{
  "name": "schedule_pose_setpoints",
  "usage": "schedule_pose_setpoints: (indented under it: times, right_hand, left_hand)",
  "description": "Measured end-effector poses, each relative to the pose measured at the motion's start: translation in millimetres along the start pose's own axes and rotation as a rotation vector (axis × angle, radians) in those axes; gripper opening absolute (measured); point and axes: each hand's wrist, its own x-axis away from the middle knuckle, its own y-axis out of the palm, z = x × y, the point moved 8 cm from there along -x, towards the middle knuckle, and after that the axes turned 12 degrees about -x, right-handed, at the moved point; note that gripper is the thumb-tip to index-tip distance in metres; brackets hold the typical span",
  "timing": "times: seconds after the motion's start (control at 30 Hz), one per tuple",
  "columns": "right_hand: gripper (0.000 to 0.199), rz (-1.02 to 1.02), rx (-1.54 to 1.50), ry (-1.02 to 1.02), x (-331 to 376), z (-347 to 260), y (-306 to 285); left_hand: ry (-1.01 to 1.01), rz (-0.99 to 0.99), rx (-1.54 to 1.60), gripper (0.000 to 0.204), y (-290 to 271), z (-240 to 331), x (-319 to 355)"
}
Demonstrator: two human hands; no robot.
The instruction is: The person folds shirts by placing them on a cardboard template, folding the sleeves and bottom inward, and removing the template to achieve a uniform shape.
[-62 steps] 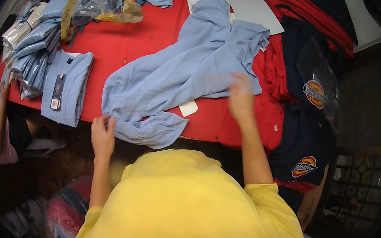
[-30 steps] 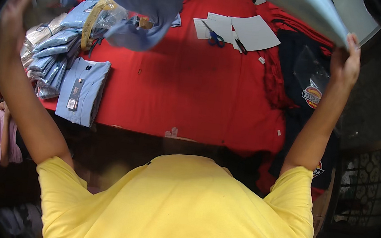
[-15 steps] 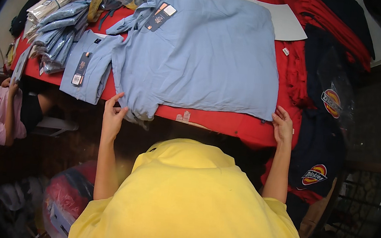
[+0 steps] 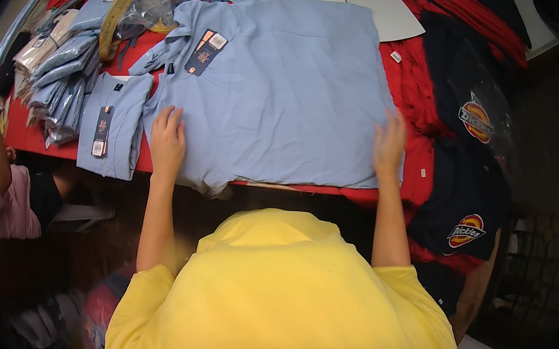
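A light blue shirt point(image 4: 295, 94) lies spread on the red-covered table, its collar end to the left and its hem end to the right. A dark hang tag point(image 4: 206, 52) rests on it near the collar. My left hand point(image 4: 168, 141) lies on the shirt's near left part, fingers stretched out and holding nothing. At the shirt's right edge my right hand point(image 4: 389, 146) is blurred by motion, its fingers extended with no cloth visibly gripped. A folded light blue shirt point(image 4: 120, 130) with its own hang tag point(image 4: 102, 131) sits left of my left hand.
Bagged folded garments point(image 4: 64, 87) are stacked at the left, beside a yellow tape measure point(image 4: 115, 21). White card sheets point(image 4: 388, 15) lie at the far side. Red garments point(image 4: 415, 86) and dark navy garments point(image 4: 460, 173) line the right. Another person in pink point(image 4: 4, 203) sits at the left.
Both hands have moved forward from the table's near edge onto the shirt. My right hand has left the near right corner. The other person's arm has risen toward the stack.
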Motion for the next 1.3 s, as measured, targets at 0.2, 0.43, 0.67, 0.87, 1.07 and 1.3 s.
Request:
schedule_pose_setpoints:
  times: [0.2,0.43,0.67,0.87,1.07,1.3]
  right_hand:
    - [0.053,-0.168,0.379,0.140,38,37,21]
    - [0.042,-0.225,0.260,0.320,25,53,9]
    - [0.028,-0.161,-0.070,0.032,-109,13,72]
    - [0.033,-0.177,-0.019,-0.028,-223,32,147]
    - [0.034,0.027,0.097,-0.179,-260,42,197]
    - [0.033,-0.015,0.166,-0.060,-244,62,195]
  left_hand:
    - [-0.178,-0.175,-0.263,0.056,27,-41,29]
    - [-0.315,-0.185,0.005,0.039,0,-46,22]
    - [-0.409,0.189,0.298,0.027,0,-94,-106]
    - [-0.655,-0.456,0.195,0.072,86,-110,-224]
    - [-0.649,-0.349,0.635,0.070,137,-170,-303]
    - [-0.467,-0.626,0.644,0.077,120,-136,-364]
